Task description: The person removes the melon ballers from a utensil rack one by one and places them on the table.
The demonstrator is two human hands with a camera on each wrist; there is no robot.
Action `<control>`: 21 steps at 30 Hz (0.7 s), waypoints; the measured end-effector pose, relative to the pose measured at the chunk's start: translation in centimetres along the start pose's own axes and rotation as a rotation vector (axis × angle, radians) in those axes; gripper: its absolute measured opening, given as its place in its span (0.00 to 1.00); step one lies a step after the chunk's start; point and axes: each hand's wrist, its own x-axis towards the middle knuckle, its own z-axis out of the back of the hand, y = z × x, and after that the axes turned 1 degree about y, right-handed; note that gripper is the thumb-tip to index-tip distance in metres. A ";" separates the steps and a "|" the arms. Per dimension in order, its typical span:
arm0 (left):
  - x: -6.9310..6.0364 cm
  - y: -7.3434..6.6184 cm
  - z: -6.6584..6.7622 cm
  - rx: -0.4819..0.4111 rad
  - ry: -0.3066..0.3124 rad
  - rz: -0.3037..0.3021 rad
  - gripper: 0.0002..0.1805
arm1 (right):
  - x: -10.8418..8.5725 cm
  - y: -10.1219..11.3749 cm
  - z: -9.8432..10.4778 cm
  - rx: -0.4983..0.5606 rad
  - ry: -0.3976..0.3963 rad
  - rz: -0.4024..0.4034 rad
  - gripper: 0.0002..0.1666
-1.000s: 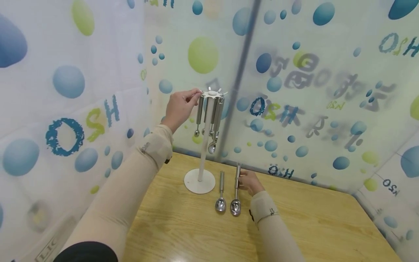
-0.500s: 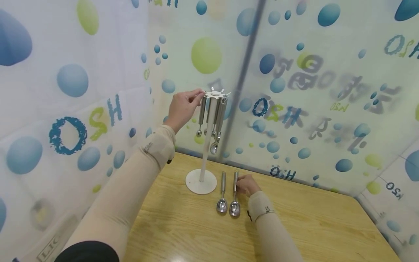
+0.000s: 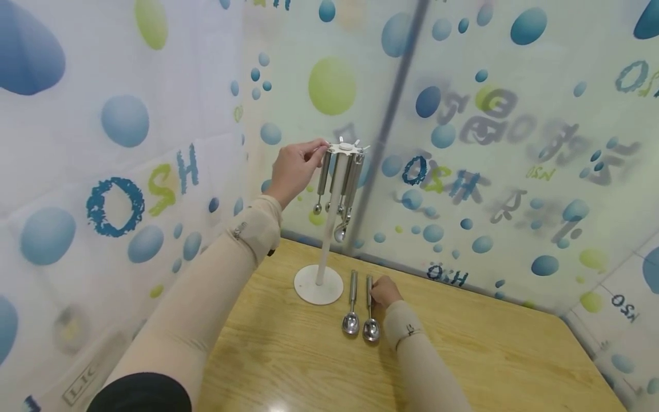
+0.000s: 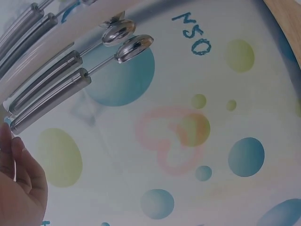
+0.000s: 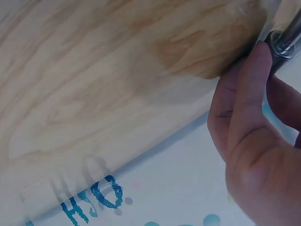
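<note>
Right spoon: on the wooden bench, by my view lying lengthwise.
Right hand: fingers pinching that spoon's handle.
White rack: upright, metal utensils hanging from its top.
Left hand: fingers pinching the rack's top edge.
Left spoon: between right spoon and rack base.
</note>
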 end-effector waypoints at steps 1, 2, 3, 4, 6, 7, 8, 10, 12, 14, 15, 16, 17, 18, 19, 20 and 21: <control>0.0 0.0 0.0 -0.004 0.001 -0.001 0.17 | -0.1 0.1 0.0 0.003 0.009 -0.006 0.17; 0.0 0.1 -0.1 -0.008 0.001 -0.002 0.17 | -0.1 0.1 0.1 0.005 0.015 -0.007 0.15; 0.1 0.2 -0.1 -0.009 0.000 -0.003 0.17 | -0.1 0.2 0.1 0.003 0.020 -0.009 0.14; 0.1 0.2 -0.1 -0.010 -0.002 -0.003 0.17 | -0.2 0.2 0.2 -0.001 0.026 -0.010 0.13; 0.2 0.3 -0.1 -0.010 -0.008 -0.001 0.17 | -0.1 0.3 0.3 -0.010 0.033 -0.005 0.15; 0.2 0.3 -0.2 -0.005 -0.008 -0.001 0.17 | -0.2 0.3 0.3 -0.005 0.037 -0.010 0.16; 0.1 0.3 -0.2 0.000 -0.006 0.000 0.17 | -0.2 0.3 0.2 -0.004 0.039 -0.011 0.16; 0.1 0.4 -0.3 0.004 -0.008 -0.001 0.17 | -0.2 0.2 0.2 -0.004 0.044 -0.009 0.16; 0.1 0.3 -0.2 0.010 -0.009 -0.007 0.17 | -0.1 0.3 0.1 0.009 0.050 -0.014 0.14; 0.1 0.3 -0.2 0.011 -0.011 -0.014 0.17 | 0.1 0.2 0.1 0.010 0.052 -0.012 0.13; 0.2 0.3 -0.3 0.013 -0.012 -0.019 0.17 | 0.1 0.2 0.1 0.006 0.051 -0.008 0.13; 0.1 0.3 -0.3 0.018 -0.010 -0.021 0.17 | 0.2 0.2 0.1 0.006 0.053 -0.011 0.14; 0.1 0.3 -0.3 0.020 -0.008 -0.022 0.17 | 0.2 0.1 0.0 0.002 0.054 -0.010 0.15; 0.2 0.3 -0.2 0.025 -0.008 -0.021 0.17 | 0.3 0.2 0.1 -0.006 0.052 -0.007 0.16; 0.2 0.3 -0.2 0.027 -0.007 -0.022 0.17 | 0.3 0.2 0.1 -0.010 0.052 -0.005 0.16; 0.2 0.3 -0.1 0.032 -0.006 -0.024 0.17 | 0.3 0.3 0.2 -0.012 0.053 -0.004 0.17; 0.3 0.3 -0.1 0.035 -0.005 -0.024 0.17 | 0.3 0.4 0.2 -0.010 0.055 -0.006 0.18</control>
